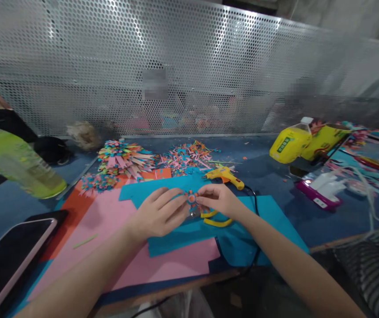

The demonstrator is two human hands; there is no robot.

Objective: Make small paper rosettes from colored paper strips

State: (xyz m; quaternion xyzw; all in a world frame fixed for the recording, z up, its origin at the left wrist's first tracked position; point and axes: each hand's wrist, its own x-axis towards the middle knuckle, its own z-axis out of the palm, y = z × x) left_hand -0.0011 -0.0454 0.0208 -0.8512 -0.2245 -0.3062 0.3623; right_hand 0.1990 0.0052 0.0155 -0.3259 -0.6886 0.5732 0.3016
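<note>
A small round paper flower point(191, 198) in orange, blue and pale tones is pinched between my two hands. My left hand point(163, 211) grips its left side with curled fingers, palm turned down. From the other side, the fingertips of my right hand point(217, 199) close on its right edge. Under my right hand lie scissors with yellow handles point(217, 222), partly hidden. A yellow glue gun point(225, 176) rests just beyond my right hand, its black cord running down to the right. Blue paper point(172, 243) is spread beneath both hands.
Pink paper point(110, 221) lies to the left, near a phone point(13, 260). Fringed paper strips point(126, 161) and loose scraps point(189, 157) sit behind. Drink bottles point(290, 143) and a purple box point(318, 194) are at right. A perforated metal panel point(189, 66) stands at the back.
</note>
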